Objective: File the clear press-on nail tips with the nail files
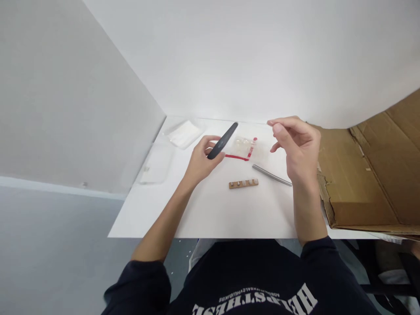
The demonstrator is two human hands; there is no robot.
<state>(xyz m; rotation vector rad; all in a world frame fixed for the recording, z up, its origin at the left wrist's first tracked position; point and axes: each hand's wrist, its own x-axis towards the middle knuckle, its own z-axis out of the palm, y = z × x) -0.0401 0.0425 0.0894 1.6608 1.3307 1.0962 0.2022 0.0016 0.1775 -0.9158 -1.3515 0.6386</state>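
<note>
My left hand (204, 161) grips a black nail file (223, 141) with tapered, rounded ends. The file is held tilted above the table, its far end pointing up and to the right. Raised above the right side of the table, my right hand (297, 142) has loosely bent fingers spread apart, and nothing shows in it. Below and between the hands lies a small brown strip (243, 184) with several little pale and shiny pieces in a row. A grey, slightly curved strip (271, 175) rests nearer my right wrist.
A clear plastic packet with red edging (251, 151) lies behind the hands. Further left are a clear tray with white contents (185, 133) and a flat translucent packet (155, 164). An open cardboard box (367, 175) stands at the right. White walls border the table's back and left.
</note>
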